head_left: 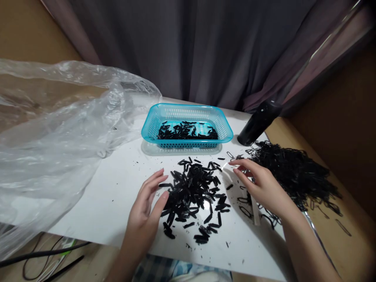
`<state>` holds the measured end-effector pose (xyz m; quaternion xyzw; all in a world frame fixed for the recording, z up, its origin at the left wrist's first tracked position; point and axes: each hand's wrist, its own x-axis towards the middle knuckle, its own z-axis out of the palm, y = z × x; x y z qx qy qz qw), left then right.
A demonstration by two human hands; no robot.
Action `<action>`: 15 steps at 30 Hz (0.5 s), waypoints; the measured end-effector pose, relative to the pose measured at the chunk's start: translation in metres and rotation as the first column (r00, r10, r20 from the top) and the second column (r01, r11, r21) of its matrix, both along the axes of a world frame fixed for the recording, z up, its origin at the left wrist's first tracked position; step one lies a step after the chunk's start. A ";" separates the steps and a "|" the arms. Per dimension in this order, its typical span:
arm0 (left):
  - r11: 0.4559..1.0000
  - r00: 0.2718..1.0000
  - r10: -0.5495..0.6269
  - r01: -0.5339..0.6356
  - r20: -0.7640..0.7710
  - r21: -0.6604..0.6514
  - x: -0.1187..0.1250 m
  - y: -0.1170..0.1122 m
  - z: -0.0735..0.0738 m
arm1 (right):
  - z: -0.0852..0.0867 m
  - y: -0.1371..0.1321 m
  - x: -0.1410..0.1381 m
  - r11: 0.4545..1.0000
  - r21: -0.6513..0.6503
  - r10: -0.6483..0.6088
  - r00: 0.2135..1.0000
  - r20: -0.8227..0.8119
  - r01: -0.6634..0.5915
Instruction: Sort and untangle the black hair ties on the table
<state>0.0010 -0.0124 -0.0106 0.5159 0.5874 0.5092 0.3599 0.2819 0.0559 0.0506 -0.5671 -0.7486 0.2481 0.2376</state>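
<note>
On the white tabletop lies a loose pile of short black strip-like pieces [192, 188]. My left hand [148, 201] is at the pile's left edge, fingers apart and curved, with its thumb close to the pieces. To the right of the pile, my right hand [261, 186] has its thumb and index finger brought close together. A thin, pale sliver [225, 166] shows at these fingertips; what it belongs to is unclear. Beneath the right palm a flat pale strip [255, 213] lies among thin black loops [245, 211].
A blue perforated basket [188, 141] behind the pile contains similar black pieces. A black cylinder [258, 123] leans at the back right, near a heap of tangled black loops [293, 172]. Clear plastic sheeting [73, 129] covers the left side. Cables [44, 254] lie below the table's left edge.
</note>
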 end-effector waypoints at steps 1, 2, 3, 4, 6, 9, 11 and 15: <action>0.998 0.998 -0.066 0.066 0.007 -0.016 0.000 0.000 0.000 | 0.000 0.001 0.003 1.000 -0.023 0.004 1.000 0.016 -0.003; 0.990 0.990 -0.138 0.139 0.016 -0.035 0.000 -0.001 -0.001 | 0.000 0.001 0.005 0.999 -0.039 0.008 1.000 0.023 -0.007; 0.978 0.979 -0.200 0.201 0.027 -0.049 0.000 -0.002 -0.001 | 0.001 0.001 0.006 0.999 -0.048 0.013 1.000 0.025 -0.012; 0.967 0.968 -0.247 0.249 0.035 -0.057 0.000 -0.002 -0.001 | 0.001 0.001 0.006 0.999 -0.048 0.019 1.000 0.022 -0.018; 0.961 0.962 -0.270 0.272 0.041 -0.050 -0.001 -0.003 -0.002 | 0.001 0.001 0.002 0.998 -0.032 0.052 0.998 0.020 -0.051; 0.977 0.977 -0.211 0.211 0.006 -0.024 -0.001 -0.004 -0.002 | -0.003 -0.003 -0.013 0.990 0.000 0.144 0.990 0.005 -0.144; 0.984 0.984 -0.178 0.178 -0.025 -0.019 0.000 -0.004 -0.002 | -0.010 -0.006 -0.026 0.981 -0.003 0.195 0.981 -0.013 -0.196; 0.984 0.982 -0.179 0.178 -0.066 -0.021 -0.001 -0.004 -0.004 | -0.026 -0.009 -0.042 0.979 -0.030 0.201 0.978 -0.047 -0.203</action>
